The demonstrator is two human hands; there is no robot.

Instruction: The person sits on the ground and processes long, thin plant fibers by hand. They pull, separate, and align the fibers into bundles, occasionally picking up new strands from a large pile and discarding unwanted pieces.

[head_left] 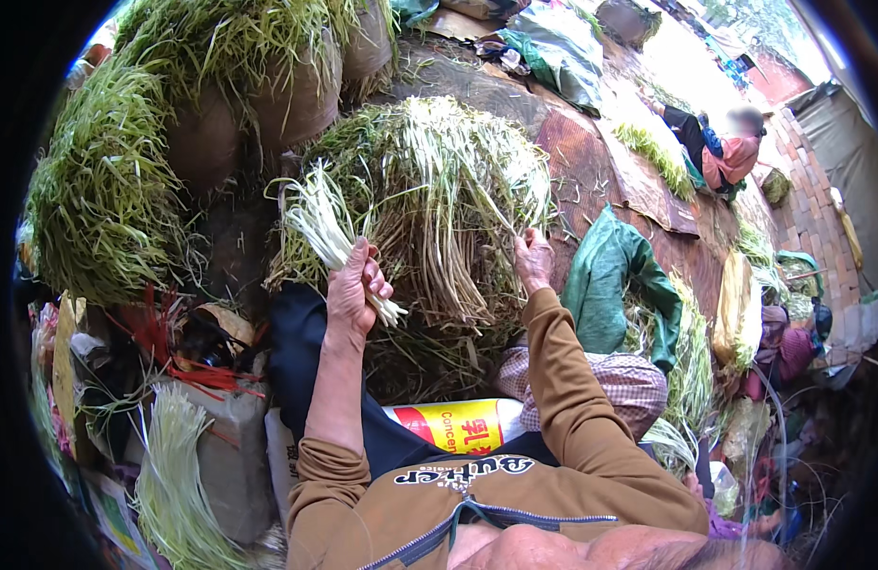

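My left hand (352,288) is closed around a small bundle of pale, whitish-green stalks (323,224), held aslant above the left edge of a large heap. That heap of long leafy stalks (439,214) lies in front of me, green and whitish at the top, with brownish stems hanging towards me. At the heap's right side is my right hand (534,258), its thumb and fingers pinched on a thin pale stalk (497,212) that runs up and left into the heap.
Big leafy bundles (104,178) stand at upper left. Red ties (197,370) and a pale stalk bundle (175,470) lie beside a grey block (232,442) at left. A green sack (610,285) lies at right. Another person (727,160) sits at upper right.
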